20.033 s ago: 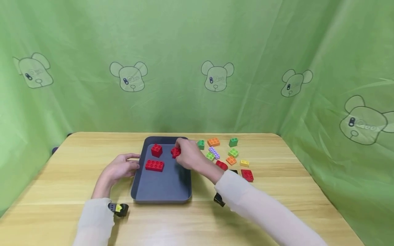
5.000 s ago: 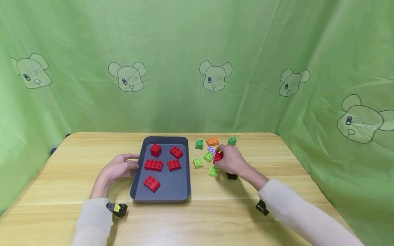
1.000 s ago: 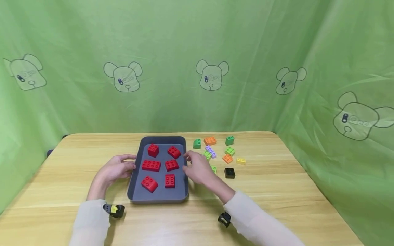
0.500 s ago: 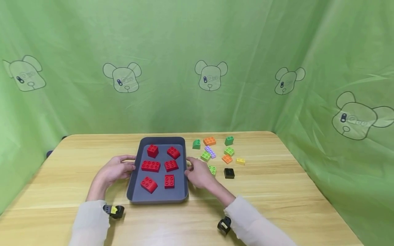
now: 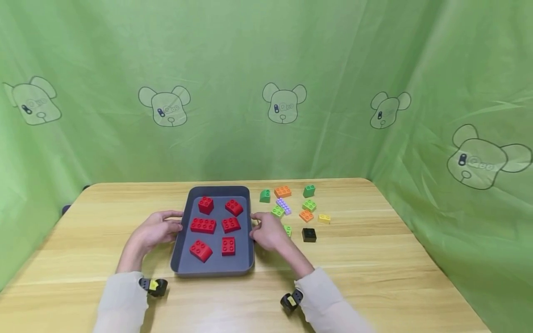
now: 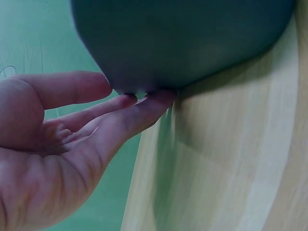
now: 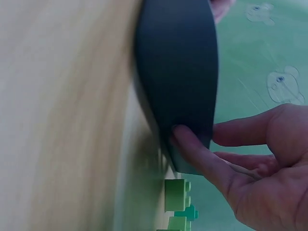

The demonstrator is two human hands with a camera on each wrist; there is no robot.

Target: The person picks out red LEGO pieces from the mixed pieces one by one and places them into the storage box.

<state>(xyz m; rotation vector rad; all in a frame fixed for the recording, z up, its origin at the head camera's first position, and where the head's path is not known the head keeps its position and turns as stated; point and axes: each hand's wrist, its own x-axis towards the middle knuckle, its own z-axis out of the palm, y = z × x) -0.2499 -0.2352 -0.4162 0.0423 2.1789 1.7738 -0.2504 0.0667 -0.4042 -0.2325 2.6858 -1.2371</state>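
A dark grey tray (image 5: 214,266) lies on the wooden table with several red toy building bricks (image 5: 203,225) spread inside it. My left hand (image 5: 154,231) touches the tray's left side; in the left wrist view its fingertips (image 6: 161,98) meet the tray's outer wall. On the opposite side, my right hand (image 5: 269,233) touches the right wall with fairly straight fingers. The right wrist view shows a digit (image 7: 190,144) lying along that wall and another finger at its edge. Neither hand holds a brick.
Right of the tray lie loose bricks: dark green (image 5: 309,191), orange (image 5: 282,192), lilac (image 5: 283,206), lime (image 5: 309,206), yellow (image 5: 324,219) and black (image 5: 309,235). A green curtain (image 5: 233,138) with bear-head drawings encloses the table.
Since the oldest frame, more red bricks have come into the tray. Five seconds ago my right hand held one beside it; since then this hand has moved to the tray's right wall. Left hand stays.
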